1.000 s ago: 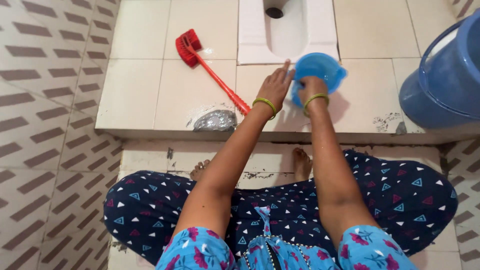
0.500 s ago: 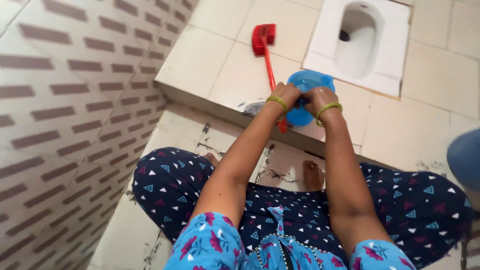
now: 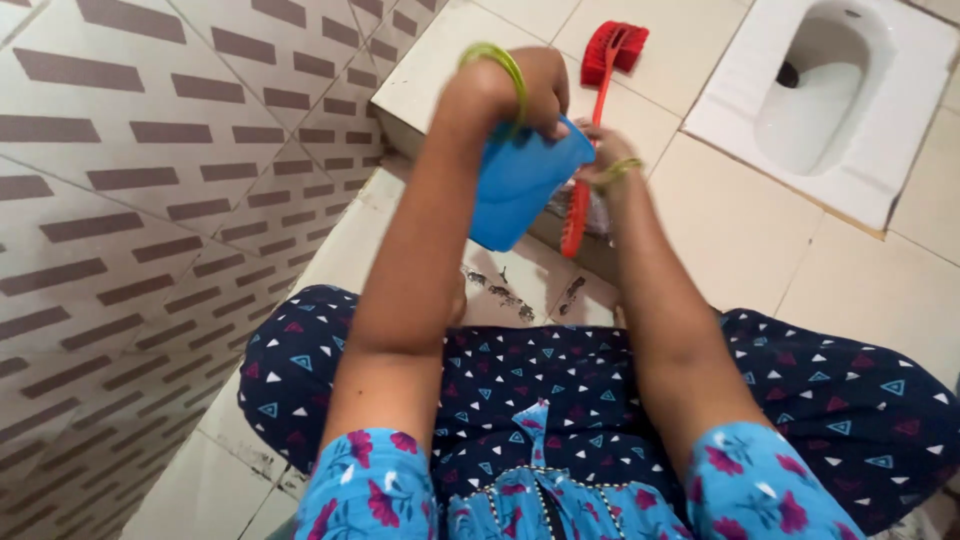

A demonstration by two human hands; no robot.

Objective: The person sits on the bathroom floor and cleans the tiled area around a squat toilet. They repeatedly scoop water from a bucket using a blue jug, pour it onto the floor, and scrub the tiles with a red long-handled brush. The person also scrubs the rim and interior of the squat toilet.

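Wall at left: white tiles with brown bars; left hand clenched on blue mug, held tilted in the air above the step; right hand mostly hidden behind mug, grip unclear, beside red brush lying on cream floor tiles; white squat pan at right.
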